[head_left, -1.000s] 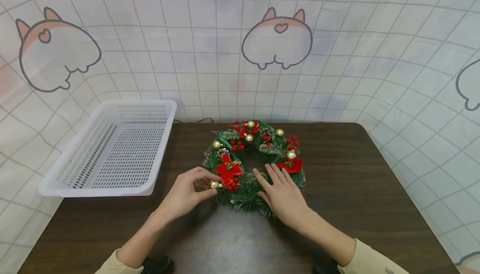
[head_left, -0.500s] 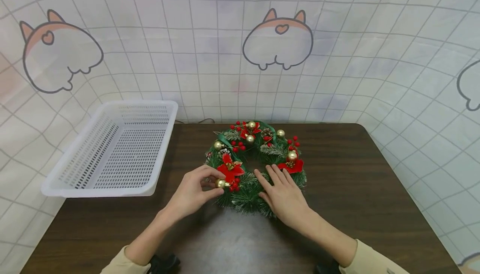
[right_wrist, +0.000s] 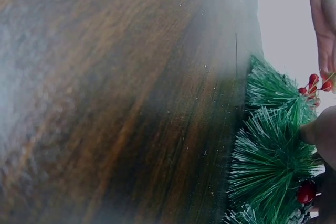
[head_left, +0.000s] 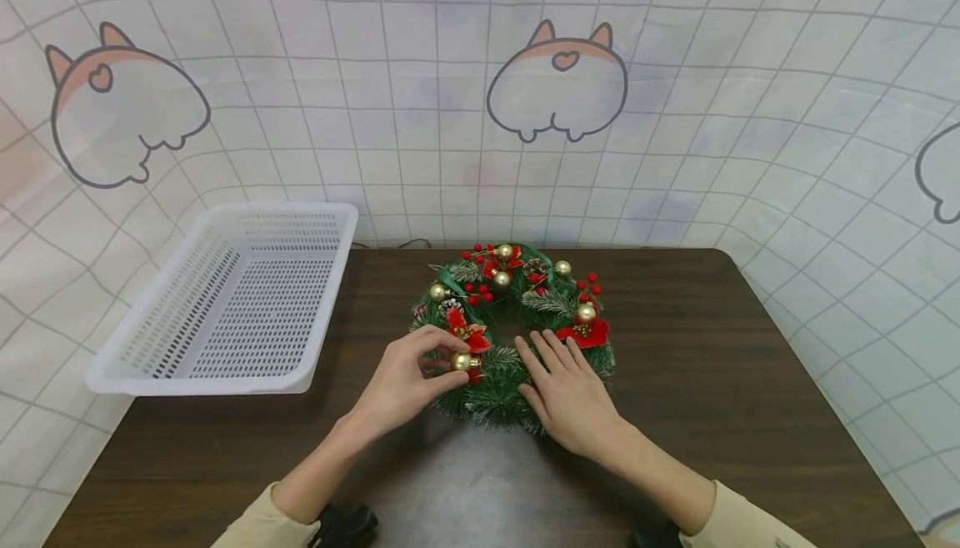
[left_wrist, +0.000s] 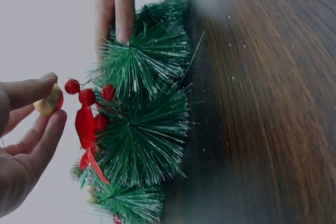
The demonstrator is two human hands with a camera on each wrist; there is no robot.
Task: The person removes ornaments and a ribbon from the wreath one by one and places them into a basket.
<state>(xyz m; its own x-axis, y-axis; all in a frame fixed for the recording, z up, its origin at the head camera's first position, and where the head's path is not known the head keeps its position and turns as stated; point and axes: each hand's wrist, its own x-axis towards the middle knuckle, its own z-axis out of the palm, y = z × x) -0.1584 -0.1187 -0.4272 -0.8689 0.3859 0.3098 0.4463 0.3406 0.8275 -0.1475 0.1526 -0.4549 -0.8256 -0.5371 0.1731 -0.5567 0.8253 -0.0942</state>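
Note:
A green Christmas wreath (head_left: 495, 406) lies on the dark wooden table, dressed with red flowers, berries, pinecones and gold balls. My left hand (head_left: 408, 379) pinches a gold bauble (head_left: 462, 362) between thumb and fingers, at the wreath's front left. From the left wrist view, this bauble (left_wrist: 49, 102) is beside the red berries (left_wrist: 87, 97), above the pine needles. A red poinsettia (head_left: 471, 337) sits just behind it in the head view. Fingers spread and nearly straight, my right hand (head_left: 567, 394) rests on the front right of the wreath; its thumb (right_wrist: 308, 133) touches the needles.
At the left, a white perforated plastic basket (head_left: 309, 377) overhangs the table's left edge. A curtain (head_left: 420, 114) with a grid and cartoon print hangs behind the table (head_left: 675, 348). Thin dark cables run along the back edge.
My left hand has moved right with the gold bauble, from the wreath's left edge to in front of the poinsettia and berries. The right hand stays on the wreath.

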